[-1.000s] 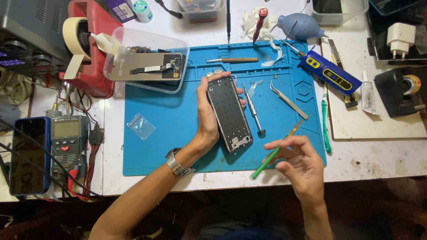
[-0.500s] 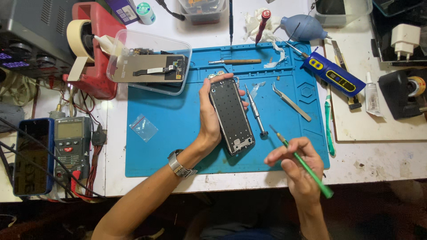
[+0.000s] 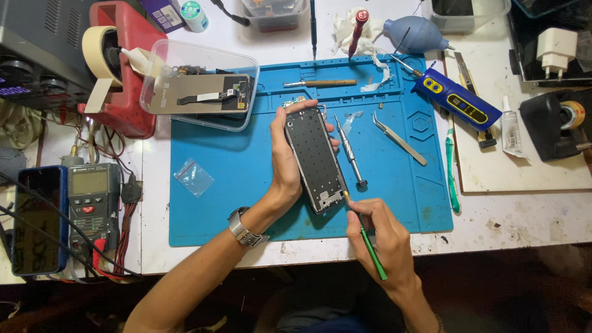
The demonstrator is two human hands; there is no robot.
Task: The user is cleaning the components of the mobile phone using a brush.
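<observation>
A white, scuffed workbench (image 3: 524, 216) carries a blue silicone repair mat (image 3: 246, 185); below the bench edge the floor is dark. The left hand (image 3: 285, 166) is wrapped around an opened phone frame (image 3: 316, 159), holding it tilted just above the mat's middle. The right hand (image 3: 379, 231) pinches a green-handled tool (image 3: 369, 243) like a pen, its tip touching the frame's lower corner; what kind of tip it has is too small to tell.

On the mat lie one screwdriver (image 3: 350, 152) just right of the frame, one pair of tweezers (image 3: 399, 139), one wooden-handled pick (image 3: 320, 82) and one small plastic bag (image 3: 193, 177). One clear plastic tub (image 3: 198, 83) holding a phone screen overlaps the mat's top-left corner. One blue dust blower (image 3: 416, 34) sits above, and one multimeter (image 3: 92, 203) stands at far left beside one dark phone (image 3: 38, 219).
</observation>
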